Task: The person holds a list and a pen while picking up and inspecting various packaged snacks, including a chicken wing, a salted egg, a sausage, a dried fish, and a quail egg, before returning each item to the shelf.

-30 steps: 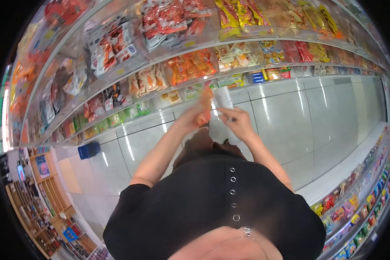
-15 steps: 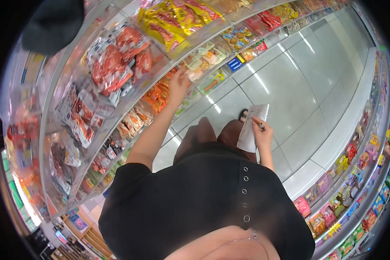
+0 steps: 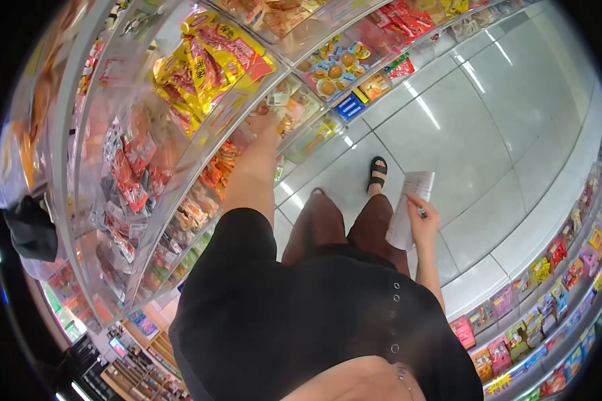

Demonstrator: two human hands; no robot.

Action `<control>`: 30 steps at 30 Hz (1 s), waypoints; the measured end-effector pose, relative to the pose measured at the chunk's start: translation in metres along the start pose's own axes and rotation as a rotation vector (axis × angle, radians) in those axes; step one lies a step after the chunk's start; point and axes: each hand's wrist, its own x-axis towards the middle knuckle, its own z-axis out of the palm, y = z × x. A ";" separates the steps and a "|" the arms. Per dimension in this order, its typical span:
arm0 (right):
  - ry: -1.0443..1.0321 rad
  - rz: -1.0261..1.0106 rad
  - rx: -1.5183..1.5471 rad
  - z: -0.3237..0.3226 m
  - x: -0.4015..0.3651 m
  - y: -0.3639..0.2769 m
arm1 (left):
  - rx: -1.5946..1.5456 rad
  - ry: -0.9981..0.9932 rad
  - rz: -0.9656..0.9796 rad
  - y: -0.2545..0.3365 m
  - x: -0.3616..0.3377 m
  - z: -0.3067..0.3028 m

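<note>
My left hand (image 3: 264, 123) reaches into a clear bin of the lower shelf, among small pale packets (image 3: 294, 107). Its fingers are partly hidden by the bin and goods, so their grip does not show. Orange packets (image 3: 219, 168) lie in the bin just nearer to me. Above is a bin with large yellow snack bags (image 3: 207, 67). Out to the right, my right hand (image 3: 424, 224) is closed around a long white sheet of paper (image 3: 400, 224) with writing on it, and a pen (image 3: 421, 212) whose end pokes out between the fingers.
Red vacuum-type packs (image 3: 127, 174) fill the upper bin at left. Round-topped snacks (image 3: 338, 63) and a blue box (image 3: 349, 106) sit farther along. Grey floor tiles (image 3: 461, 127) run between this shelf and another shelf of packets (image 3: 515, 334) at right. A dark cap (image 3: 30, 228) shows at far left.
My left hand has gone deeper into the bin of pale packets. My body and view have shifted along the shelf, and the yellow bags now appear lower. The right hand keeps the paper.
</note>
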 end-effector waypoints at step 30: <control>-0.916 0.019 0.227 0.112 -0.041 -0.143 | -1.199 -0.697 0.041 -0.091 -0.261 -0.236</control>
